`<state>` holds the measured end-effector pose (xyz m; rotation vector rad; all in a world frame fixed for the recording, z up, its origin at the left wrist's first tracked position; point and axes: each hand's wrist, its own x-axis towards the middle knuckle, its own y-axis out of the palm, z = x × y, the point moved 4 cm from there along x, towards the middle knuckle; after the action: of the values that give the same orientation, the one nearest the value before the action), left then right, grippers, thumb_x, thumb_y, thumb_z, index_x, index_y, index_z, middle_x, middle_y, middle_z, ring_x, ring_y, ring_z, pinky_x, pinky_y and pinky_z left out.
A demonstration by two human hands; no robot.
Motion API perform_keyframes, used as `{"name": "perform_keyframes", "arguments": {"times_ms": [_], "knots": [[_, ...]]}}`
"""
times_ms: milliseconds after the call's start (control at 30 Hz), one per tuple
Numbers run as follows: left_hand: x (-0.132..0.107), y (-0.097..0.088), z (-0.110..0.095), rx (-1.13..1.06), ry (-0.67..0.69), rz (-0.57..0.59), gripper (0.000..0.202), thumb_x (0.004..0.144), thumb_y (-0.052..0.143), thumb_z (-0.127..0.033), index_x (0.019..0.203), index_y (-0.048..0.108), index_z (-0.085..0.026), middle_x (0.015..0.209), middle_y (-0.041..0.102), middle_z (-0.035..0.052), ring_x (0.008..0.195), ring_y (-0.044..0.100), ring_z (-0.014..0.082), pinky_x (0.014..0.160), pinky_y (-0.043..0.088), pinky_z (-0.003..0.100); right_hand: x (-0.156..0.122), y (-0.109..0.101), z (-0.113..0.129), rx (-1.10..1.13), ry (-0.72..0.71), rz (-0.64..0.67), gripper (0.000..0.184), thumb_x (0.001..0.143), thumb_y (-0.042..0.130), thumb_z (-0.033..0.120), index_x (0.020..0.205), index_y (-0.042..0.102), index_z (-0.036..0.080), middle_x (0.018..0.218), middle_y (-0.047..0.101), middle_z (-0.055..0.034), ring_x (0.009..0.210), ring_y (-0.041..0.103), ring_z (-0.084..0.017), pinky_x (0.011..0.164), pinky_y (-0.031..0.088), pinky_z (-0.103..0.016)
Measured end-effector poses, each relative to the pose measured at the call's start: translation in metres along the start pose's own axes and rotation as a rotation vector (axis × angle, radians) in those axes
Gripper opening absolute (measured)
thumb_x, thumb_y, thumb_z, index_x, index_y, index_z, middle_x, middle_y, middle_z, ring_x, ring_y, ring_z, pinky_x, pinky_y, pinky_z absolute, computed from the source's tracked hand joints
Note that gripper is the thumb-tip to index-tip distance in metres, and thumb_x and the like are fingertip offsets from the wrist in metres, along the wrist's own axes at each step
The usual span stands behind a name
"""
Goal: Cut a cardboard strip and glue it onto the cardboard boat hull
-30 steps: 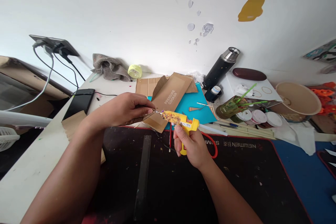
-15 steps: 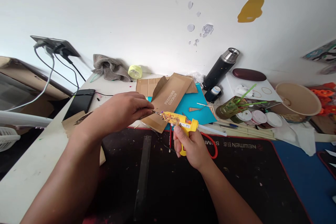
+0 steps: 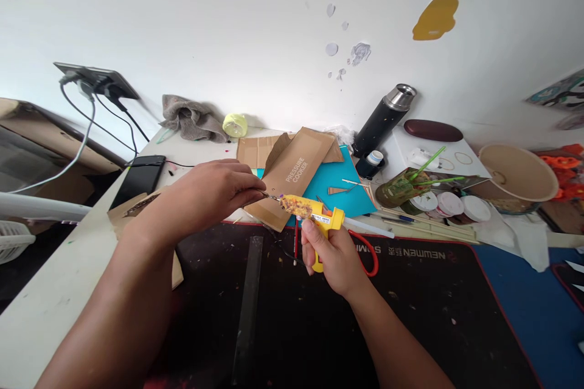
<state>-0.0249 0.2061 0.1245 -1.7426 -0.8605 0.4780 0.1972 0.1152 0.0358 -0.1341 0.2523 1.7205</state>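
My right hand [image 3: 335, 255] is closed around the handle of a yellow hot glue gun [image 3: 303, 206], its metal nozzle pointing left. A pale glue stick [image 3: 369, 227] sticks out of the gun's back end. My left hand [image 3: 230, 188] pinches something small and thin, mostly hidden by the fingers, right at the nozzle tip. Behind both hands lies a brown cardboard piece [image 3: 298, 170] printed "PRESSURE COOKER", resting partly on a blue sheet [image 3: 351, 176]. A small cardboard wedge [image 3: 338, 190] lies on that sheet.
A black mat [image 3: 310, 322] with a clear ruler [image 3: 249, 304] covers the front. Red-handled scissors [image 3: 373, 258] lie by my right wrist. At the back right are a black flask [image 3: 381, 121], a murky jar [image 3: 392, 188] and several paint pots [image 3: 449, 203]. A black phone [image 3: 139, 181] lies left.
Almost nothing differs. My left fingers have shifted very slightly left at the nozzle, while the glue gun stays in place.
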Motion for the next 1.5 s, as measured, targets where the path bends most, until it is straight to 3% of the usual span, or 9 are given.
{"name": "perform_keyframes", "arguments": {"times_ms": [700,1500], "knots": [[-0.0016,0.0018,-0.0053,0.112,0.023,-0.032,0.044,0.113,0.049,-0.045,0.105,0.089,-0.028,0.098,0.083,0.0086,0.089,0.073,0.0261,0.089,0.057,0.04,-0.0006,0.0022,-0.0016,-0.034,0.01,0.022,0.063,0.101,0.063,0.08,0.074,0.056,0.024,0.046,0.052,0.0047,0.041,0.055,-0.015,0.047,0.041,-0.027],[-0.0033,-0.0003,-0.0083,0.133,0.011,0.008,0.038,0.111,0.053,-0.04,0.106,0.089,-0.028,0.101,0.084,0.0081,0.091,0.073,0.0289,0.086,0.054,0.041,-0.0021,0.0053,0.0061,-0.087,0.017,0.022,0.068,0.098,0.061,0.085,0.066,0.053,0.025,0.045,0.053,0.0023,0.041,0.055,-0.015,0.047,0.043,-0.029]]}}
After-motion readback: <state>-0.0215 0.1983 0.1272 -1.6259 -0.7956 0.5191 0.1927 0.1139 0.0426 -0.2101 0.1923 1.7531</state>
